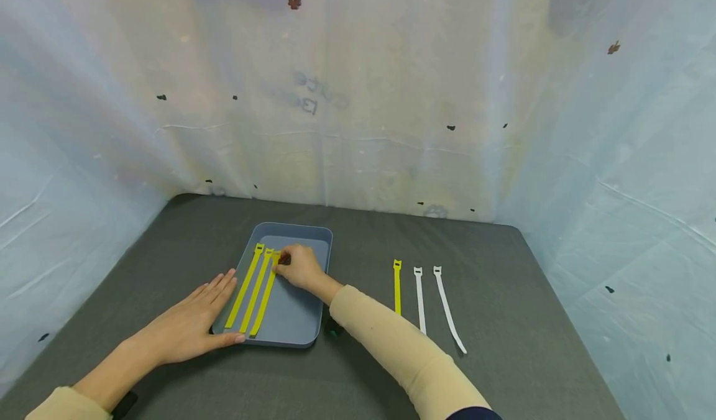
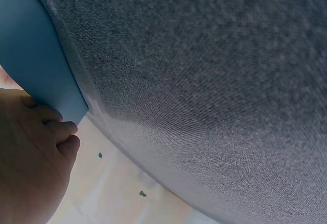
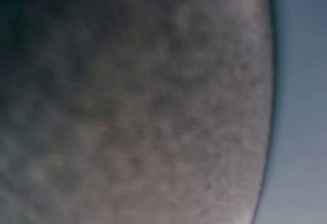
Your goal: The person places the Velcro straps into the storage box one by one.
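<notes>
A blue-grey tray (image 1: 296, 317) lies on the table with three yellow cable ties side by side in its left part, slotted heads at the far end. My right hand (image 1: 302, 266) pinches the rightmost tie (image 1: 263, 301) near its head, between thumb and fingers. To its left are the middle tie (image 1: 255, 292) and the leftmost tie (image 1: 243, 288). With its fingers straight, my left hand (image 1: 181, 327) rests along the tray's left rim, thumb at the near edge. The left wrist view shows that hand (image 2: 30, 152) against the tray wall (image 2: 43, 55).
Right of the tray, another yellow tie (image 1: 397, 283) and two white ties, one straight (image 1: 421, 302) and one bent (image 1: 447, 308), lie on the dark grey tablecloth (image 1: 514, 345). My right forearm crosses in front of their near ends. Pale plastic sheeting (image 1: 363, 97) surrounds the table.
</notes>
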`<state>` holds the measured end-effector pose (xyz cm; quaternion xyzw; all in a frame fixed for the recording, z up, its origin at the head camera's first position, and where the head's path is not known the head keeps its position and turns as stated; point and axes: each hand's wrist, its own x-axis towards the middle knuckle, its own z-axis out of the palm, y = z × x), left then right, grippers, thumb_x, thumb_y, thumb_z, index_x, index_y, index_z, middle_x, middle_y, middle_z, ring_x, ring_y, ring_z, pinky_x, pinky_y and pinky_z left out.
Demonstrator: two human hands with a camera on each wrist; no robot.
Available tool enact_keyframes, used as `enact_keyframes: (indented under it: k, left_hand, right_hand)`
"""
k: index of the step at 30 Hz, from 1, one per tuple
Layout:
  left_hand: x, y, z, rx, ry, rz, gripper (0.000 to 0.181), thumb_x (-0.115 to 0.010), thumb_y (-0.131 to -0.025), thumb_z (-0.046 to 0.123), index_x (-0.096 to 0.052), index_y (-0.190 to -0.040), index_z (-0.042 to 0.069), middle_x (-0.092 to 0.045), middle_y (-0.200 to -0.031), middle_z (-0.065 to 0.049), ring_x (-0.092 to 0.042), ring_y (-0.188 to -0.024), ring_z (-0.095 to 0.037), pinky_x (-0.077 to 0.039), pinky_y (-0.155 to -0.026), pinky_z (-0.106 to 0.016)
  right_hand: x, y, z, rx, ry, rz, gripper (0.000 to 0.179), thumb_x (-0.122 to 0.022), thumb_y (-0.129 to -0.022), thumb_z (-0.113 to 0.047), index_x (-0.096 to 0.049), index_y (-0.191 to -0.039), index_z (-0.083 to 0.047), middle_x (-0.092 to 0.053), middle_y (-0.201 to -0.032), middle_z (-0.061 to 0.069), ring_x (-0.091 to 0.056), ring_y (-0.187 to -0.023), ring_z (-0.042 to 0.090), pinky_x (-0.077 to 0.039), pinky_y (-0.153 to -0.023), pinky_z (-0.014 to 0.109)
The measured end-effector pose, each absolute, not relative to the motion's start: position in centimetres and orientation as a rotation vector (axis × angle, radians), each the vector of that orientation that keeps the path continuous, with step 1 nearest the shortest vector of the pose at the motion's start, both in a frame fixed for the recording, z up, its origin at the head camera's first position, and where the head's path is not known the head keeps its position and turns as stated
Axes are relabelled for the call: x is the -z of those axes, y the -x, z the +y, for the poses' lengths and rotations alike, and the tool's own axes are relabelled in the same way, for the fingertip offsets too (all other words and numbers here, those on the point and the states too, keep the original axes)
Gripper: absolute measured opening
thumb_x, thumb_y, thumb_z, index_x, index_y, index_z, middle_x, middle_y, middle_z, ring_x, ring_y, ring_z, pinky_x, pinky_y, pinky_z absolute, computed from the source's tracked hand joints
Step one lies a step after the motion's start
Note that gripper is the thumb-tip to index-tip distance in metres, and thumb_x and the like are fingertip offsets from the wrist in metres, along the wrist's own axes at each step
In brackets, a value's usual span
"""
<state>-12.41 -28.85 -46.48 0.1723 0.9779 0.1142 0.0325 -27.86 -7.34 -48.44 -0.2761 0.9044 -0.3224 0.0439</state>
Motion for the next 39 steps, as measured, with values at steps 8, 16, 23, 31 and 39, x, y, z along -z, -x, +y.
enact_keyframes:
  k: [8,16,23,31,39]
  left_hand:
    - [46.36,12.25,-28.62,-0.356,-0.540,3.007,0.117,-0.053,-0.088,0.083,-0.028,-0.162,-0.004,-0.020,-0.171,-0.022,-0.025,-0.155,-0.044,-0.029,-0.120,-0.064]
    - [46.33,12.09,-28.32,-0.354,-0.535,3.008,0.118,-0.052,-0.087,0.084,-0.027,-0.162,-0.004,-0.020,-0.171,-0.021,-0.025,-0.155,-0.042,-0.029,-0.120,-0.063]
    - [46.41,12.11,-28.19,-0.354,-0.539,3.013,0.119,-0.051,-0.087,0.086,-0.028,-0.162,-0.004,-0.020,-0.171,-0.021,-0.026,-0.155,-0.043,-0.030,-0.120,-0.063]
    - [46.46,12.21,-28.05,-0.346,-0.542,3.015,0.120,-0.050,-0.087,0.086,-0.028,-0.162,-0.004,-0.021,-0.170,-0.022,-0.026,-0.154,-0.044,-0.029,-0.120,-0.064]
    - [46.48,12.15,-28.27,-0.355,-0.539,3.010,0.119,-0.051,-0.087,0.085,-0.027,-0.162,-0.004,-0.020,-0.171,-0.021,-0.025,-0.155,-0.043,-0.029,-0.120,-0.064]
  right_hand:
    - [48.65,28.11,-7.40,0.970,0.772,2.789,0.032,-0.081,-0.094,-0.026,-0.074,-0.120,-0.007,-0.066,-0.106,0.000,-0.061,-0.092,0.010,-0.052,-0.077,0.019]
    - [48.78,28.27,-7.31,1.016,0.729,2.761,0.052,-0.082,-0.093,-0.025,-0.064,-0.140,-0.011,-0.060,-0.098,-0.005,-0.052,-0.084,0.007,-0.048,-0.078,0.022]
    - [48.77,28.17,-7.13,0.955,0.759,2.790,0.046,-0.081,-0.094,-0.027,-0.069,-0.135,-0.012,-0.063,-0.106,-0.002,-0.057,-0.091,0.009,-0.050,-0.080,0.021]
    - [48.85,28.13,-6.88,0.896,0.799,2.816,0.041,-0.080,-0.095,-0.029,-0.072,-0.131,-0.012,-0.065,-0.113,0.002,-0.062,-0.098,0.012,-0.053,-0.082,0.022]
    - [48.57,28.01,-7.00,0.904,0.762,2.804,0.043,-0.079,-0.095,-0.030,-0.071,-0.135,-0.015,-0.066,-0.116,-0.001,-0.064,-0.104,0.012,-0.054,-0.088,0.022]
